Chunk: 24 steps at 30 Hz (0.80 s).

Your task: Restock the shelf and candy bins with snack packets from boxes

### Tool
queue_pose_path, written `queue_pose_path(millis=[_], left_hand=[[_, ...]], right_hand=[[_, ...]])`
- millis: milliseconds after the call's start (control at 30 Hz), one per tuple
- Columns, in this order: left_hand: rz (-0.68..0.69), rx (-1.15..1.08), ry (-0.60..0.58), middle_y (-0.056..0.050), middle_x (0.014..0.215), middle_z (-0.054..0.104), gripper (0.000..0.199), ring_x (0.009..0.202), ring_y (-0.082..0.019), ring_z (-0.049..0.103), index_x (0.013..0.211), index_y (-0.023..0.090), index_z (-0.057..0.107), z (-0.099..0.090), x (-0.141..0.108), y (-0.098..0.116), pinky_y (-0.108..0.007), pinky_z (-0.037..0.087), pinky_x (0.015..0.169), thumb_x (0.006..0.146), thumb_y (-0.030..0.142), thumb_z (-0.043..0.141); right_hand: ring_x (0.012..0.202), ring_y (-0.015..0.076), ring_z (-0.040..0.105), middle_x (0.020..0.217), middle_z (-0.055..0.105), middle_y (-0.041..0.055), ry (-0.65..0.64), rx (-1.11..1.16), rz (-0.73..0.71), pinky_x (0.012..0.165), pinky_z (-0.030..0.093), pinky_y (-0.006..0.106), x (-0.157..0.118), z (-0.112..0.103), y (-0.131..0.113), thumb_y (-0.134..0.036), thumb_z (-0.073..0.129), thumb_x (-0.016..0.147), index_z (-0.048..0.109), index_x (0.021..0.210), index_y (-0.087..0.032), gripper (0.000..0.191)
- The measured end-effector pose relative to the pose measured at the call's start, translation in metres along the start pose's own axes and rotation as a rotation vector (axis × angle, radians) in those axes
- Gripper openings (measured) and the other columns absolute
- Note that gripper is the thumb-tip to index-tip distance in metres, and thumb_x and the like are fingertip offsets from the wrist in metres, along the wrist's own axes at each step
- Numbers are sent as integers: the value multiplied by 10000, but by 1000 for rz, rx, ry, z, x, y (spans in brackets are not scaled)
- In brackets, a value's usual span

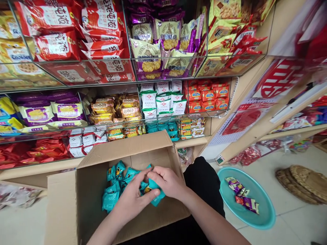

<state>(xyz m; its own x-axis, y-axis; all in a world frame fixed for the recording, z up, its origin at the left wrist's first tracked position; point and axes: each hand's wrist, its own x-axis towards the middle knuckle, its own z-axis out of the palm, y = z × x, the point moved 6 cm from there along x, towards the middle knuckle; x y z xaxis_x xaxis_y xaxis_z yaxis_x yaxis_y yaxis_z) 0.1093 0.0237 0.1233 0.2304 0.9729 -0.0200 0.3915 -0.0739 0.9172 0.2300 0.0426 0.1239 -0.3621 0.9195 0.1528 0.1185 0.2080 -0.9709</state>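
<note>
Both hands are over an open cardboard box (95, 151). Between them are teal snack packets (157, 197), with my right hand (167, 182) closed on their upper part. My left hand (134, 195) curls round the left side of these packets, thumb stretched towards the right hand and fingertips partly hidden. Several more teal packets (110, 197) lie inside the box, to the left of and beyond my left hand.
Shelves with clear dividers (102, 85) hold red, purple, yellow and white snack packs beyond the box. On the floor at the right are a teal basin (265, 217) with a few packets and woven round mats (306, 182). A black-clothed knee (203, 183) borders the box.
</note>
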Motion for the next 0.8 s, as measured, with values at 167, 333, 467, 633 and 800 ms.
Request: queue_pose_path(millis=[167,333,467,633,800], left_hand=[[-100,-285,166,15,708,595,177,671,-118,536,724,193,564,10,6,3,-227,438,630,656,340,634],[-171,-571,419,33,656,554,224,598,-95,521,736,191,496,17,9,2,-224,436,589,691,387,596],[106,-19,438,-28,814,598,243,767,-152,552,874,201,544,-19,28,24,-275,437,714,745,405,514],[85,883,329,-101,1004,586,377,1009,-263,479,924,202,583,-76,78,15,-401,361,855,802,464,340],[-164,1093,114,-117,1023,610,538,964,-312,530,999,226,584,-89,106,-13,-408,418,716,813,518,172]], right_hand=[[632,99,473,688,487,-30,263,267,65,547,383,202,-11,-7,9,-361,545,748,497,819,-211,173],[635,115,544,745,560,-13,120,528,163,581,463,248,-25,7,20,-319,645,665,524,843,-205,244],[524,100,542,667,595,-9,384,453,183,514,461,235,-21,-54,22,-361,642,666,556,828,-176,261],[465,78,506,615,585,-13,685,471,245,452,446,212,11,-151,60,-369,691,592,532,749,-166,302],[503,89,513,668,580,-12,607,149,257,456,437,219,82,-177,106,-376,642,618,540,848,-156,334]])
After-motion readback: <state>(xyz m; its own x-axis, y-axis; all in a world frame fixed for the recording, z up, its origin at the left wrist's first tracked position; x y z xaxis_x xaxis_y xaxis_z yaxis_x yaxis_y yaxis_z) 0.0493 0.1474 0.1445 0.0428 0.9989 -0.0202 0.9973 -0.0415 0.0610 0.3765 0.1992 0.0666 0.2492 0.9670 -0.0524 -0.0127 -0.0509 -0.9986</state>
